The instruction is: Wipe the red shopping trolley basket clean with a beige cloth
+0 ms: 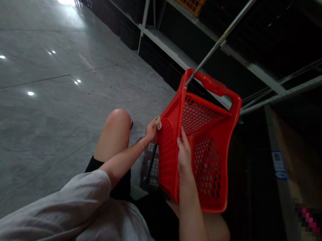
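Left hand (pixel 150 130) pinched a beige cloth (pixel 158 123) at the outer wall (pixel 167 156) of the red basket (pixel 228 137); right hand (pixel 185 153) gripped its left rim (pixel 181 110), thumb outside, fingers inside. Basket sat ahead and right of the body, tilted, long axis running roughly away from the person, handle (pixel 216 86) at far end. Left hand was nearer the outer face, right nearer the opening. Pole (pixel 220 41) rose from the handle corner toward shelving (pixel 169 46), crowding the far side; roomier side was left, over gray floor (pixel 56 130).
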Demonstrator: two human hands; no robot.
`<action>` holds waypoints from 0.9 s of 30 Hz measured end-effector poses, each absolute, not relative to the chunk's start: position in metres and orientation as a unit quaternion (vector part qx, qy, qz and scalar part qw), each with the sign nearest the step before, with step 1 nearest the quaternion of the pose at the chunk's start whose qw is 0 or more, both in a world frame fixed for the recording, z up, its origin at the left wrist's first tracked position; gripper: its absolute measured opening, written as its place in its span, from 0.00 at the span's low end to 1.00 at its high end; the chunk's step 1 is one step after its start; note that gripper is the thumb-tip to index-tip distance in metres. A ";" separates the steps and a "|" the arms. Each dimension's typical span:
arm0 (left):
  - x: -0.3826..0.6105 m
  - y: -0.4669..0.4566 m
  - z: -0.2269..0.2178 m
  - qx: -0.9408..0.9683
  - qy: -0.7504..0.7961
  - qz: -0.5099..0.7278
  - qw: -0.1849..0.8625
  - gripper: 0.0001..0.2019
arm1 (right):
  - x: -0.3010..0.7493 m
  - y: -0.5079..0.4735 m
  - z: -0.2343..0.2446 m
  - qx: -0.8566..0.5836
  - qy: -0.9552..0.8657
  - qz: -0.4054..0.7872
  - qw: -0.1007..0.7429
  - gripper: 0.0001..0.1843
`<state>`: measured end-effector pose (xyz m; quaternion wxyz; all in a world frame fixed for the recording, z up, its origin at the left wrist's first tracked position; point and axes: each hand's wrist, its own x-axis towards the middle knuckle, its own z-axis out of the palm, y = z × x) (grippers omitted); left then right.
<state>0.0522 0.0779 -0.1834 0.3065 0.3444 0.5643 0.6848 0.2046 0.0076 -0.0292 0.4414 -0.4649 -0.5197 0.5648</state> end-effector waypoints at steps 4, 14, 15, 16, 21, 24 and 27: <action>0.077 0.056 -0.176 0.318 0.568 0.712 0.263 0.12 | 0.204 0.005 -0.027 -0.466 -0.521 0.563 0.441 0.31; 0.123 0.026 -0.118 0.367 0.484 0.760 0.231 0.18 | 0.201 0.004 -0.019 -0.472 -0.500 0.560 0.462 0.28; 0.123 0.018 -0.137 0.349 0.498 0.755 0.246 0.18 | 0.201 0.004 -0.019 -0.473 -0.500 0.558 0.464 0.28; 0.122 0.013 -0.154 0.329 0.511 0.751 0.259 0.18 | 0.201 0.004 -0.020 -0.474 -0.503 0.554 0.465 0.28; 0.120 0.017 -0.160 0.300 0.511 0.755 0.282 0.18 | 0.202 0.006 -0.023 -0.464 -0.513 0.551 0.466 0.27; 0.126 0.022 -0.103 0.380 0.446 0.768 0.260 0.22 | 0.204 0.009 -0.026 -0.451 -0.520 0.555 0.468 0.27; 0.137 -0.002 -0.075 0.411 0.427 0.762 0.261 0.22 | 0.207 0.012 -0.032 -0.452 -0.519 0.558 0.463 0.27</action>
